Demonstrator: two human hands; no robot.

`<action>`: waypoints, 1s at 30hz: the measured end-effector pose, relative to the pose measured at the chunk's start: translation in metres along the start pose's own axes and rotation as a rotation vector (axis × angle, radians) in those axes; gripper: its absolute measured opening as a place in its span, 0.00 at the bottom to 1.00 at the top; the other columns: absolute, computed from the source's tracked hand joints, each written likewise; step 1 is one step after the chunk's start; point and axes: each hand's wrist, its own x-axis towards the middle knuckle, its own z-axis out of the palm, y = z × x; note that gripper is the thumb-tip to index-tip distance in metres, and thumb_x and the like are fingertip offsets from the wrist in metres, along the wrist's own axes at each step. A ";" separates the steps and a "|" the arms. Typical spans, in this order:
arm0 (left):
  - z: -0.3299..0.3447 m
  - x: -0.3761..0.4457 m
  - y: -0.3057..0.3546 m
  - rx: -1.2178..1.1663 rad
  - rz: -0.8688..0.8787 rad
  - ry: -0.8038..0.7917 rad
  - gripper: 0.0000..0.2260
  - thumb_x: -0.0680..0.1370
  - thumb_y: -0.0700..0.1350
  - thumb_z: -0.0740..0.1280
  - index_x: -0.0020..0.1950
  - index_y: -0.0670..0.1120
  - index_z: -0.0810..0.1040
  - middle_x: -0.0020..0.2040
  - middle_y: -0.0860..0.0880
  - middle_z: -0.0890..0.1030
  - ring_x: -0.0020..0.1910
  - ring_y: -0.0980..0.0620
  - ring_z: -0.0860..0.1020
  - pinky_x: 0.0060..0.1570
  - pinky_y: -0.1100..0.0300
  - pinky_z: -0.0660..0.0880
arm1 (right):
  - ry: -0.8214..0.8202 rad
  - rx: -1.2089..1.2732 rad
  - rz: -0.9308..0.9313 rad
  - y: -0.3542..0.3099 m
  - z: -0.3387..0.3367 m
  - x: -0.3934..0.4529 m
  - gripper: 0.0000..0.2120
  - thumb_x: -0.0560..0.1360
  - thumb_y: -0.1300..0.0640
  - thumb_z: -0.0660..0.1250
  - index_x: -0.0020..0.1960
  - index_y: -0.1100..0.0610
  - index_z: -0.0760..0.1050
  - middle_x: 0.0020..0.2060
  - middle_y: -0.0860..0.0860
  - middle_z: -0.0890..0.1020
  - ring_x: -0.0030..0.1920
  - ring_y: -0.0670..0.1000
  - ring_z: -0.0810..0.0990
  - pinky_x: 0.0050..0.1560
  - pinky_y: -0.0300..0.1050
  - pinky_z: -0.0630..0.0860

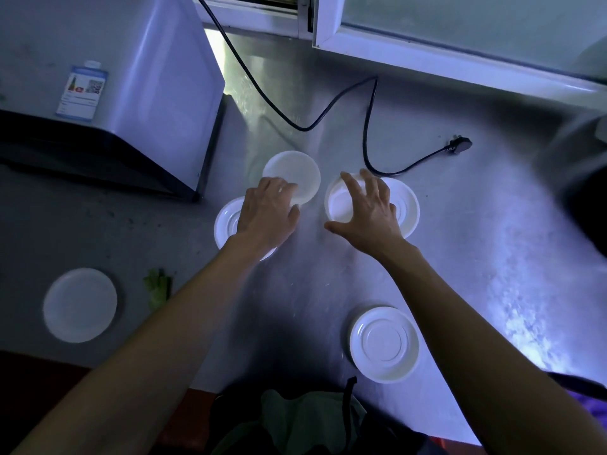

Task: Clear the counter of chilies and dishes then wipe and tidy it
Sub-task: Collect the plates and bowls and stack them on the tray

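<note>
Several white dishes lie on the steel counter. My left hand reaches over an upside-down dish, and its fingertips touch the near rim of a small white plate. My right hand hovers with spread fingers over a white bowl that stands on or beside another upside-down dish. Another upside-down dish sits near the front edge. A flat white plate lies at the left. A green scrap, perhaps a chili or leaf, lies beside my left forearm.
A boxy appliance stands at the back left. Its black cable loops across the counter and ends in a plug. A window frame borders the back. A dark object sits at the right edge.
</note>
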 end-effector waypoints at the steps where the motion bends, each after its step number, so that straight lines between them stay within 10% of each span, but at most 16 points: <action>1: -0.001 0.005 -0.001 0.005 0.004 0.006 0.21 0.78 0.47 0.65 0.70 0.46 0.73 0.68 0.45 0.74 0.69 0.44 0.68 0.62 0.46 0.66 | -0.001 0.000 0.007 -0.001 0.000 0.000 0.48 0.68 0.39 0.76 0.78 0.44 0.52 0.79 0.52 0.53 0.78 0.60 0.49 0.68 0.70 0.64; 13: 0.001 0.066 -0.014 0.123 0.126 -0.204 0.39 0.71 0.62 0.70 0.77 0.51 0.58 0.79 0.44 0.54 0.78 0.39 0.53 0.66 0.36 0.63 | 0.022 -0.007 0.143 -0.013 0.009 -0.002 0.47 0.69 0.40 0.75 0.79 0.45 0.52 0.79 0.52 0.52 0.78 0.60 0.50 0.68 0.68 0.63; 30: -0.034 0.012 0.007 0.133 0.215 -0.173 0.42 0.68 0.61 0.73 0.76 0.54 0.58 0.77 0.46 0.56 0.74 0.40 0.57 0.64 0.41 0.65 | 0.119 -0.007 0.217 -0.033 -0.005 -0.067 0.47 0.68 0.40 0.76 0.78 0.44 0.52 0.79 0.52 0.51 0.77 0.60 0.50 0.68 0.67 0.65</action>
